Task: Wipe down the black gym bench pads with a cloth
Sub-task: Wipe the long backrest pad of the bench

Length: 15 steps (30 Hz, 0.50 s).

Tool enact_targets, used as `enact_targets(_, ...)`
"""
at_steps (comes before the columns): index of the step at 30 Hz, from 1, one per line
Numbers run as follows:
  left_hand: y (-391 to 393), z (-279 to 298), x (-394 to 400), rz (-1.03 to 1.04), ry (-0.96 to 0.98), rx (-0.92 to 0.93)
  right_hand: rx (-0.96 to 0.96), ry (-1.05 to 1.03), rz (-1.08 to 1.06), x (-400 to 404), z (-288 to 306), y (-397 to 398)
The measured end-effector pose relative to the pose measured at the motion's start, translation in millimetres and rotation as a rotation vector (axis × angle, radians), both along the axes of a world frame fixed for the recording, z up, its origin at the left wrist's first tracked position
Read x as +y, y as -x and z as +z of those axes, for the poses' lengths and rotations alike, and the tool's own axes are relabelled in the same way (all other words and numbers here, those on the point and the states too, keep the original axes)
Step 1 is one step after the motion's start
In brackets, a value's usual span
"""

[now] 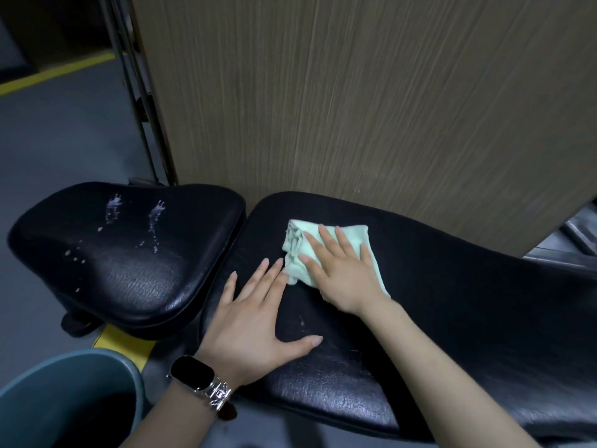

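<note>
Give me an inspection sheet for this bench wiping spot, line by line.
Surface: long back pad, black, scuffed near the front edge.
Job's things: light green cloth bunched on the back pad; seat pad carries white droplets, unwiped.
Clutter: blue-grey bucket on the floor, bottom left.
Grips: right hand flat on the cloth; left hand flat on the back pad, smartwatch on its wrist.
Cables: nothing seen.
Surroundings: wood-grain panel behind; grey floor with yellow line.

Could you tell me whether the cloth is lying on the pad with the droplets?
No, the cloth lies under the right hand on the long pad, while the seat pad carries the droplets.
</note>
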<state>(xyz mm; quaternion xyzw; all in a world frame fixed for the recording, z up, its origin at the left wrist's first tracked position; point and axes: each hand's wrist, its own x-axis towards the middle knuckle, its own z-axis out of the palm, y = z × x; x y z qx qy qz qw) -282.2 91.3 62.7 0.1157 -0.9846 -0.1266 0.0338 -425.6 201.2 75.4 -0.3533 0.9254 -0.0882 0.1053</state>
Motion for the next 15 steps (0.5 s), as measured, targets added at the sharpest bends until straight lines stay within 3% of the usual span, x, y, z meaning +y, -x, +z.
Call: enact_targets(15,0,-5,-4,-0.002,-0.019,0.011,0.016,-0.014,-0.081,-67,-2,52)
